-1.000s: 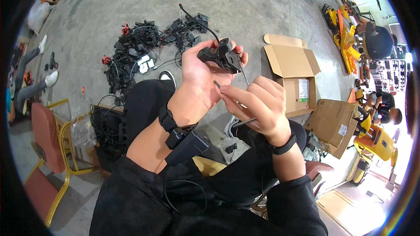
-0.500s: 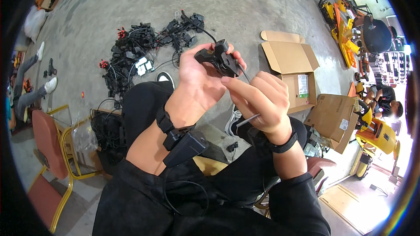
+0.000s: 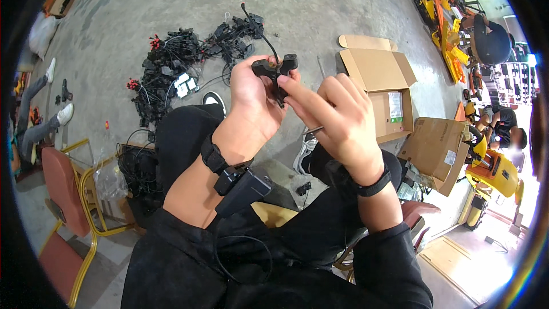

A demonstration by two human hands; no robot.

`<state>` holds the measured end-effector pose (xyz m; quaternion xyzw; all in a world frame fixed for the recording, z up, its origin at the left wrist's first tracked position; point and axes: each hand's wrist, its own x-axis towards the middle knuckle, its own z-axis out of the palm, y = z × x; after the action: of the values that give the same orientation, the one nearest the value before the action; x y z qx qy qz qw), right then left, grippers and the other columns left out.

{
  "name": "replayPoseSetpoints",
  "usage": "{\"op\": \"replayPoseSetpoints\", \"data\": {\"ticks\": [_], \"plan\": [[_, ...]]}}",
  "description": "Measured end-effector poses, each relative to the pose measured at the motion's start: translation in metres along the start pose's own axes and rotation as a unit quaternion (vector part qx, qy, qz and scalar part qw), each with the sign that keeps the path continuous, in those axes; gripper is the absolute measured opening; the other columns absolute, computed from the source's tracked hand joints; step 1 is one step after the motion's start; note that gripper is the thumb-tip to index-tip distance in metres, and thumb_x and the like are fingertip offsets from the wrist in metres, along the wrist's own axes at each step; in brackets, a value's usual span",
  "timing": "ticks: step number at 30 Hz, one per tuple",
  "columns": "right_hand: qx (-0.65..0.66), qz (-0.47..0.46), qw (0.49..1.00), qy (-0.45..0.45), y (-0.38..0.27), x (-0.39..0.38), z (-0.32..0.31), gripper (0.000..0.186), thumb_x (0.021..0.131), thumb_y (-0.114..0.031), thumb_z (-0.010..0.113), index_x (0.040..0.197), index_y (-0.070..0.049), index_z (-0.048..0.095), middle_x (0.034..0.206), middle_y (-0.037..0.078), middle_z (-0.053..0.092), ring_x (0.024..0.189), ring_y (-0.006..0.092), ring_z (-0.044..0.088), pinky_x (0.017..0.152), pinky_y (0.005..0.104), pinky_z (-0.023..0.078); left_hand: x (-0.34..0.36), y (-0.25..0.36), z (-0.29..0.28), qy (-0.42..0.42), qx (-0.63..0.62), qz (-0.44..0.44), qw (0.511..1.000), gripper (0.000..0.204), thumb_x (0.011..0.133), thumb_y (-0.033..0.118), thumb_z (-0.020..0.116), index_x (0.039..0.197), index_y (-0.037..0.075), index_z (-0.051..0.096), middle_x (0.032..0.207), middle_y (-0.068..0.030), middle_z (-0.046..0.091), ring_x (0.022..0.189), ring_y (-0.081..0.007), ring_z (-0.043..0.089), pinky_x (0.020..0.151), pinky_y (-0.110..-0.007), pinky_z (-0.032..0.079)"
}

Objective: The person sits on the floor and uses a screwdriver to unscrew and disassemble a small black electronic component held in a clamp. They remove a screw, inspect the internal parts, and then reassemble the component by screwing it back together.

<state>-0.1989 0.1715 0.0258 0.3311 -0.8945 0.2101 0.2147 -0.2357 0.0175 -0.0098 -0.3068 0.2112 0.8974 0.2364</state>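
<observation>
Right hand (image 3: 342, 115) moved up to blk part (image 3: 267, 70), gripping thin rod (image 3: 313, 130); L hand (image 3: 249, 92) holding part

The person wears a black top (image 3: 171, 246) with sleeves ending near the elbows, black trousers (image 3: 190, 131) and black-and-white shoes (image 3: 213, 100). Black straps (image 3: 374, 185) circle both wrists; the left one carries a boxy black module (image 3: 246, 191). A thin black cable (image 3: 271, 260) loops in front.
</observation>
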Motion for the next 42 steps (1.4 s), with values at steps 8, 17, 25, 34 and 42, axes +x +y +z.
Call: {"op": "replayPoseSetpoints", "data": {"ticks": [8,17,25,34,42], "plan": [[-0.03,0.001,0.999,0.025,-0.007,-0.001,0.007,0.031,0.069,-0.01,0.08,0.099,-0.013,0.072,0.065,0.001,0.041,0.058,0.0182,0.045,0.054,0.0315,0.039,0.002,-0.007,-0.004,0.02,0.001,0.027,0.999,0.021,0.091,0.021,0.044,0.076,0.009,0.051,0.077,-0.0109,0.058,0.073,-0.0262,0.058,0.069,-0.038,0.05],[0.041,-0.116,0.992,0.042,0.0,0.002,0.006,0.028,0.067,-0.005,0.08,0.094,-0.006,0.07,0.062,0.0,0.047,0.054,0.0163,0.046,0.05,0.0304,0.037,-0.002,-0.003,-0.004,0.009,0.016,0.026,0.999,0.014,0.09,0.022,0.046,0.084,0.01,0.049,0.077,-0.0115,0.06,0.067,-0.0241,0.059,0.064,-0.036,0.051],[0.096,0.217,0.971,0.042,0.033,-0.003,-0.005,0.024,0.077,-0.014,0.078,0.099,-0.011,0.07,0.059,0.003,0.045,0.053,0.0195,0.05,0.052,0.0317,0.042,-0.011,0.028,-0.01,-0.12,-0.097,0.112,0.982,0.021,0.091,0.02,0.039,0.089,0.001,0.048,0.086,-0.0103,0.053,0.086,-0.0249,0.045,0.081,-0.038,0.041],[0.025,0.325,0.945,0.031,0.088,-0.01,0.015,0.028,0.084,-0.025,0.076,0.107,-0.011,0.068,0.065,0.008,0.057,0.059,0.0235,0.059,0.057,0.0346,0.047,-0.015,0.037,-0.013,-0.182,-0.119,0.081,0.973,0.014,0.09,0.017,0.043,0.087,0.003,0.046,0.085,-0.0067,0.05,0.086,-0.0225,0.042,0.082,-0.037,0.04],[0.136,-0.05,0.988,0.053,0.02,0.002,0.012,0.031,0.074,-0.009,0.076,0.104,-0.012,0.072,0.061,0.003,0.043,0.056,0.0191,0.046,0.052,0.0324,0.038,-0.019,0.031,-0.003,-0.116,-0.106,0.057,0.986,0.015,0.09,0.019,0.043,0.087,0.004,0.046,0.084,-0.0062,0.051,0.083,-0.022,0.043,0.082,-0.037,0.04]]}}
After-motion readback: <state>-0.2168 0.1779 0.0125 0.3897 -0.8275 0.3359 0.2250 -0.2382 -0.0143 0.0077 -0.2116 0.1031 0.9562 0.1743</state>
